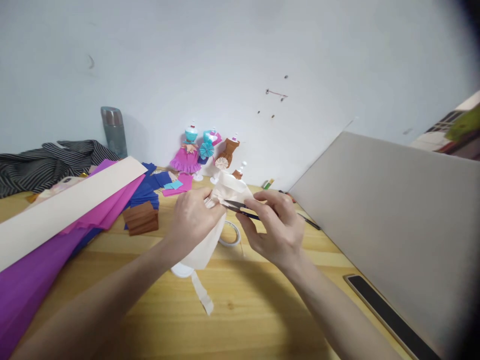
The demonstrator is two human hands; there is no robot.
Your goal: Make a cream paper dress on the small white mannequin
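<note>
My left hand point(195, 212) is closed around gathered cream crepe paper point(230, 186); part of the paper hangs below the fingers. Between my thumb and fingers, my right hand point(275, 222) grips small dark thread snips point(235, 206). The blades touch or nearly touch the paper beside my left fingertips. Just behind the paper, a white knob and brown top of a small dress form point(237, 173) show; the rest is hidden. A white round base point(182, 270) appears under the hanging paper. Near it lies a cream paper strip point(202, 294).
Three dressed mini dress forms point(187, 157) stand by the wall. A tape roll point(229, 234) lies below my hands. Coloured crepe paper point(90, 215), brown pieces point(141, 218), striped cloth point(56, 162) and a flask point(114, 131) are left; a white panel point(386, 215) and phone point(390, 315) right.
</note>
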